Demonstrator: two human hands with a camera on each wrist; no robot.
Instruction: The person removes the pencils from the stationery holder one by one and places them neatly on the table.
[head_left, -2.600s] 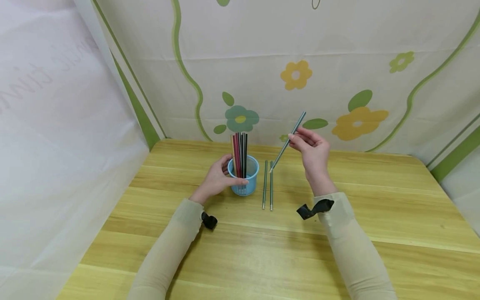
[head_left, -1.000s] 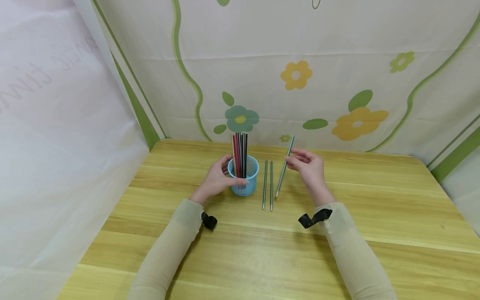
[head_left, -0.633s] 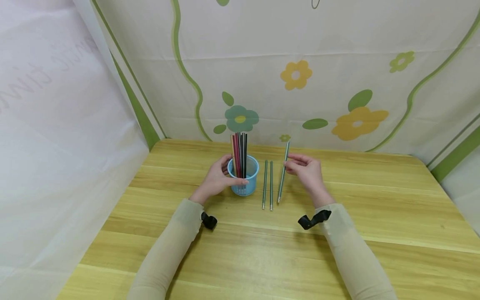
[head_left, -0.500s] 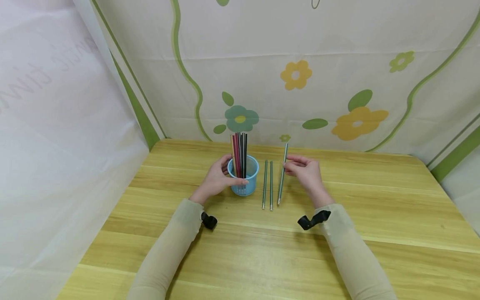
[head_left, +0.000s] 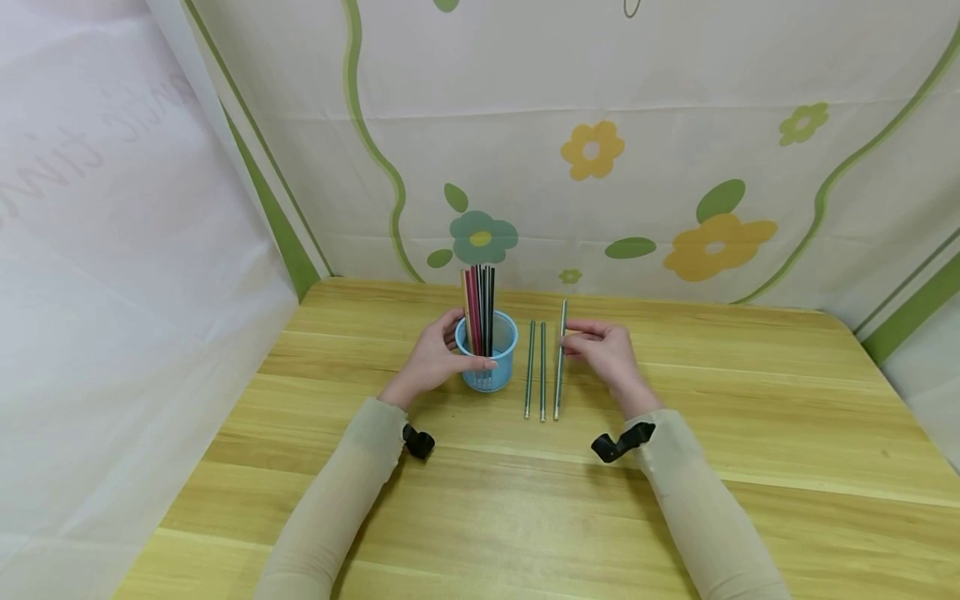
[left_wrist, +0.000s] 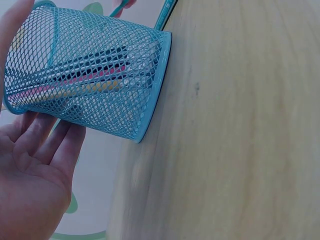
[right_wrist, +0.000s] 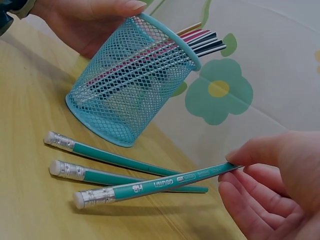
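Observation:
A light blue mesh pencil cup (head_left: pixel 504 371) stands on the table with several black, red and yellow pencils (head_left: pixel 480 308) leaning upright inside it. My left hand (head_left: pixel 435 357) holds the cup from its left side, thumb across the front near the rim and fingers behind. Right of the cup, two green pencils (right_wrist: pixel 120 159) lie side by side, their white erasers toward me. Between thumb and fingers my right hand (head_left: pixel 606 350) pinches a third green pencil (right_wrist: pixel 150 186) near its far end, just right of those two. In the right wrist view its eraser end sits low over the wood, with a shadow beneath.
The wooden table (head_left: pixel 510 500) runs back to a pale curtain (head_left: pixel 510 167) printed with flowers and green vines. Another white sheet (head_left: pixel 135 292) hangs along the left side. A black strap (head_left: pixel 622 442) hangs at the right wrist, with another strap (head_left: pixel 418 442) at the left.
My right hand has brought its green pencil down and toward me, from tilted in the air to nearly parallel beside the other two. The left hand has stayed on the cup.

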